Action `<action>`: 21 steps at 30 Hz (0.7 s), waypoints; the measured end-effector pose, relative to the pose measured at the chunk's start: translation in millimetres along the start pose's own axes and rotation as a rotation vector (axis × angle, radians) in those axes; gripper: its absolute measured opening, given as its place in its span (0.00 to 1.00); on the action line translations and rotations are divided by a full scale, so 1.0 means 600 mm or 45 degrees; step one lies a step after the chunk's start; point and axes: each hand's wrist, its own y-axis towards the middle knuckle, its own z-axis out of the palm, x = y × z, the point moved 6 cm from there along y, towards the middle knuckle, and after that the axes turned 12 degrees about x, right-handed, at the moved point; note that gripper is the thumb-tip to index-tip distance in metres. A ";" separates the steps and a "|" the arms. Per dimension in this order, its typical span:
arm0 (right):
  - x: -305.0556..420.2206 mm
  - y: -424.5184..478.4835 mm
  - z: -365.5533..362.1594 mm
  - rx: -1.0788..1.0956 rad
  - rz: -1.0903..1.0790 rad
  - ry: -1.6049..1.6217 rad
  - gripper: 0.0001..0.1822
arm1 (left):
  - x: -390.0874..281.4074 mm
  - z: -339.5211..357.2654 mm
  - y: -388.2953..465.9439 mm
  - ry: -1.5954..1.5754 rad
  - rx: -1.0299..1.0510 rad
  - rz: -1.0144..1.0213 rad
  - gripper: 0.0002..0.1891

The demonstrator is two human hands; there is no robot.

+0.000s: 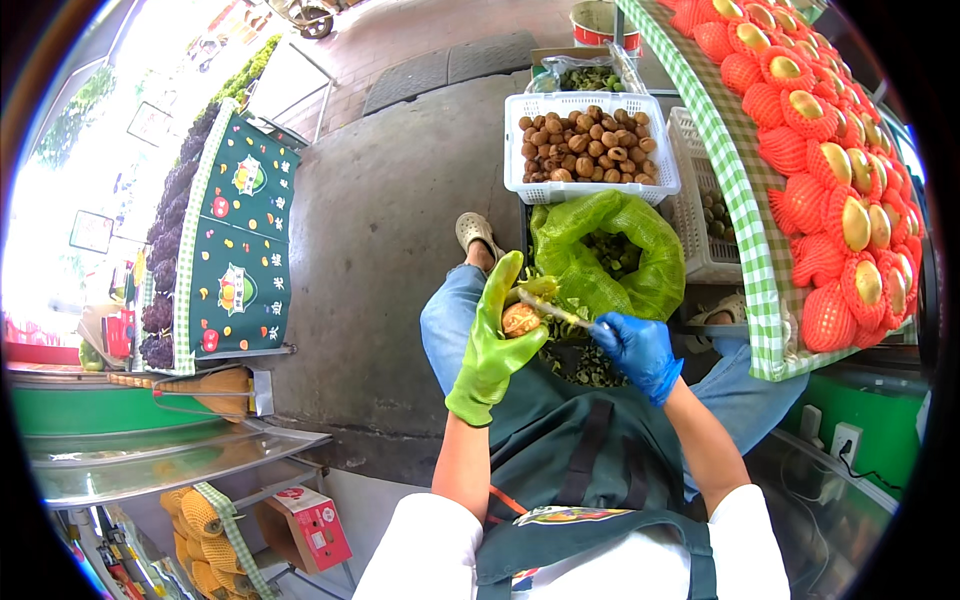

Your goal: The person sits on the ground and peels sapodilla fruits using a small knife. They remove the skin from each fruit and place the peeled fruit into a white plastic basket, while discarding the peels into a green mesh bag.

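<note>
My left hand [495, 345], in a green rubber-coated glove, holds a walnut [520, 320] whose brown shell is bared on the near side. A piece of green husk [541, 286] shows at its upper edge. In a blue disposable glove, my right hand [636, 351] grips a knife [555, 309], its blade reaching left to the husk. Just beyond my hands stands a green mesh bag [652, 277] with its mouth rolled open and dark green pieces inside. Husk scraps [581, 364] lie below the knife, in front of my apron.
A white plastic basket [517, 180] of brown walnuts [585, 146] stands beyond the bag. To the right, a stall table with a checked cloth [750, 277] carries fruit in red foam nets [810, 150]. Another white crate [705, 247] sits beneath its edge. A draped stand [240, 247] is at left.
</note>
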 end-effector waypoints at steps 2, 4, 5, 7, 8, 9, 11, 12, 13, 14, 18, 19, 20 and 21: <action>-0.005 0.000 -0.001 -0.088 0.013 0.021 0.14 | -0.004 0.003 0.000 -0.067 0.030 -0.038 0.44; 0.004 -0.004 0.004 -0.135 -0.030 0.060 0.14 | 0.016 -0.006 -0.005 -0.248 0.021 -0.063 0.44; 0.004 0.000 0.010 -0.078 -0.042 0.033 0.14 | 0.025 -0.010 -0.007 -0.339 0.017 -0.075 0.44; 0.000 0.007 0.025 0.033 -0.047 -0.027 0.13 | 0.029 -0.019 -0.008 -0.255 0.016 -0.046 0.44; -0.022 0.011 0.038 0.113 0.019 -0.057 0.12 | 0.029 -0.022 -0.008 -0.213 0.016 -0.031 0.44; -0.022 0.011 0.040 0.097 0.005 0.055 0.12 | 0.029 -0.024 -0.009 -0.195 0.024 -0.033 0.44; -0.019 0.012 0.043 0.064 -0.023 0.278 0.13 | 0.029 -0.026 -0.011 -0.161 0.041 -0.037 0.45; -0.022 0.013 0.048 0.101 0.010 0.292 0.13 | 0.030 -0.026 -0.010 -0.178 0.035 -0.050 0.45; -0.027 0.015 0.052 0.137 0.042 0.305 0.12 | 0.029 -0.026 -0.007 -0.196 0.029 -0.063 0.45; -0.031 0.017 0.056 0.172 0.075 0.319 0.12 | 0.030 -0.026 -0.005 -0.214 0.024 -0.075 0.45; -0.027 0.015 0.059 0.294 0.098 0.401 0.13 | 0.042 -0.033 -0.002 -0.223 0.026 -0.157 0.45; -0.020 0.012 0.058 0.296 0.066 0.433 0.13 | 0.043 -0.035 0.000 -0.156 0.030 -0.130 0.45; -0.019 0.012 0.065 0.341 0.049 0.458 0.14 | 0.047 -0.038 0.000 -0.089 0.035 -0.102 0.44; -0.024 0.011 0.068 0.411 0.087 0.481 0.14 | 0.048 -0.037 0.002 -0.025 0.043 -0.076 0.44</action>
